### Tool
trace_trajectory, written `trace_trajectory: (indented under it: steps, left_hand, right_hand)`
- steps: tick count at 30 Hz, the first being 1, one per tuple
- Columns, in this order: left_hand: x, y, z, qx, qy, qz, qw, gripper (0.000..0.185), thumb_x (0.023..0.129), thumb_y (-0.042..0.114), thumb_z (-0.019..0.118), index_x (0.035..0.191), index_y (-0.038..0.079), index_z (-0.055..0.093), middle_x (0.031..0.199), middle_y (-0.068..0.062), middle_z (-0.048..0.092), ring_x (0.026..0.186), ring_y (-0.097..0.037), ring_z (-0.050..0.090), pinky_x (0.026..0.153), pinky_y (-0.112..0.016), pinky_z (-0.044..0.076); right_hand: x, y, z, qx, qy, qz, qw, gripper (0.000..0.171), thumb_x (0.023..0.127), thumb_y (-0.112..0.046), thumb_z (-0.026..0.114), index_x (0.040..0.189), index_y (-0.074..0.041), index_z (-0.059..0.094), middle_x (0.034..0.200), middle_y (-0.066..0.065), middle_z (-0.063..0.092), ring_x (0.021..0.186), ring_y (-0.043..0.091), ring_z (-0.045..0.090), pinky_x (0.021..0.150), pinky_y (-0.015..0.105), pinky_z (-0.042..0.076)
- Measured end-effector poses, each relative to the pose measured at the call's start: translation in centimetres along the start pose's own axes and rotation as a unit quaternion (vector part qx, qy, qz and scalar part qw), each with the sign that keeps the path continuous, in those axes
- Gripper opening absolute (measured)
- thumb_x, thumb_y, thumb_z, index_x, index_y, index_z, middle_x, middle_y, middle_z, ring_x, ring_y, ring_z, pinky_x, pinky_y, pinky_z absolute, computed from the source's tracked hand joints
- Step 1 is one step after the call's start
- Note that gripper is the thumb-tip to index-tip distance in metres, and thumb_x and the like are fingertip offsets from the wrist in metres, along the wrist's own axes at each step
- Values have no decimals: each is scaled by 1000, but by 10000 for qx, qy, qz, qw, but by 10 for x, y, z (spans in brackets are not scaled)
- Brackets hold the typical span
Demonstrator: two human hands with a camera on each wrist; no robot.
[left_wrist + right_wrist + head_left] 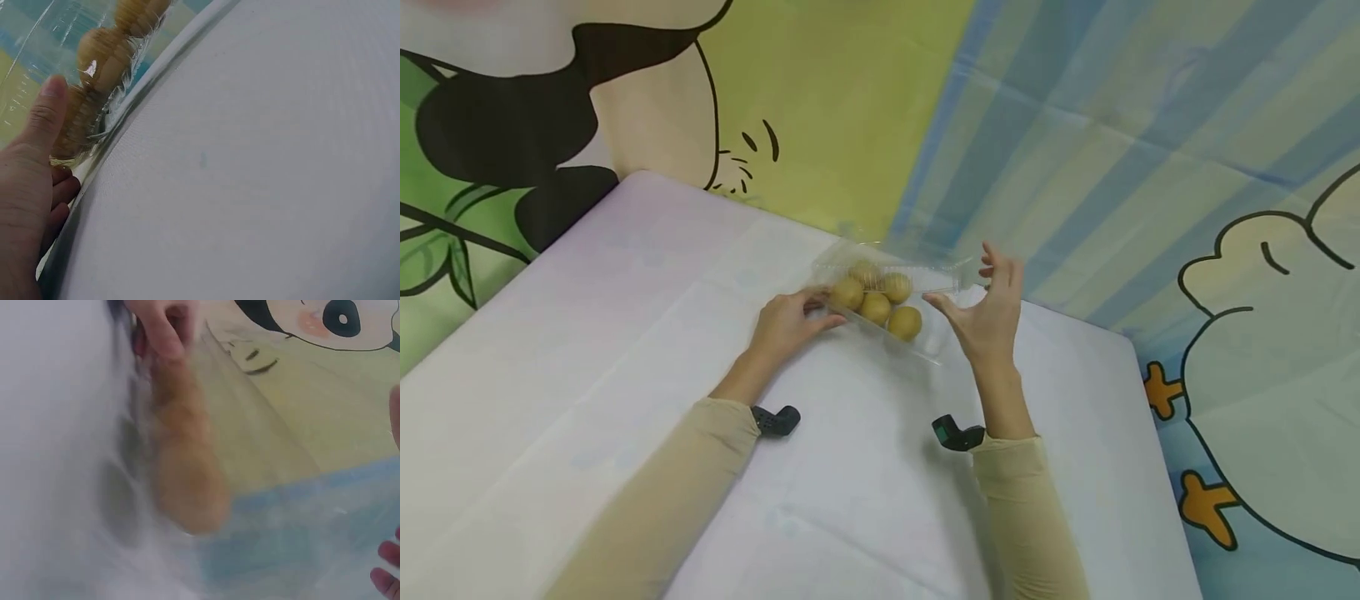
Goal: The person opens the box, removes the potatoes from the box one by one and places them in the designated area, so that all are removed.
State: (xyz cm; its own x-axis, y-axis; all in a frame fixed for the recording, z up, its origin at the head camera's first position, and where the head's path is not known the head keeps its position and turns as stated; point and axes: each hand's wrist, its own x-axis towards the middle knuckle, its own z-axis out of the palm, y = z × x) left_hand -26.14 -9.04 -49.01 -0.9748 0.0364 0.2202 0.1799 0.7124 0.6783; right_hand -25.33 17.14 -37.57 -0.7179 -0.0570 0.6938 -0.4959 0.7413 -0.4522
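A clear plastic clamshell box (927, 343) lies near the far edge of the white table (625, 333). Several round yellow-brown fruits (876, 307) sit inside it. My left hand (823, 310) pinches the box's left end; in the left wrist view the thumb (50, 106) presses on the wall beside the fruits (103, 50). My right hand (958, 279) hovers at the right end with fingers spread and fairly straight, at the edge of the raised lid (895, 265). The right wrist view is blurred, showing a fruit (187, 481) through the plastic.
A cartoon-printed cloth (1075, 125) hangs close behind the table. The table's right edge (1150, 433) runs just right of my right arm. Black wrist devices (775, 419) sit on both sleeves. White cloth spreads toward me (250, 156).
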Motion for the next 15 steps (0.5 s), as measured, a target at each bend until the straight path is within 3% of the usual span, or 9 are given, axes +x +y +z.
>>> trace_trajectory:
  steps: [4,9,12,15]
  left_hand:
    - [0,2,0,43,51,-27,10000,68,65,63,66,119,23,59,106,-2,68,100,-29,61,81,-44,49]
    - [0,2,0,82,63,-65,9999,68,65,59,69,121,21,57,109,-7,66,102,-34,59,83,-47,47]
    - [-1,3,1,63,60,-79,9999,67,66,57,70,121,22,57,108,-7,66,102,-33,60,84,-48,47]
    - [-1,4,4,36,52,-35,10000,65,66,55,70,119,20,58,107,-10,67,101,-34,61,82,-48,48]
  right_hand:
    - [-30,6,11,217,326,795,9961,84,60,-47,79,123,-5,43,109,14,49,98,23,49,78,32,47]
    - [-46,4,21,1065,521,1499,9816,74,66,-48,75,122,-7,48,120,10,41,113,22,45,93,28,45]
    - [-54,-5,24,2021,266,2309,9514,77,73,-45,71,133,-11,38,135,4,29,127,15,36,104,23,36]
    - [-58,-12,22,3014,108,3179,8989,78,80,-41,64,142,-14,25,147,-1,20,133,9,30,107,21,31]
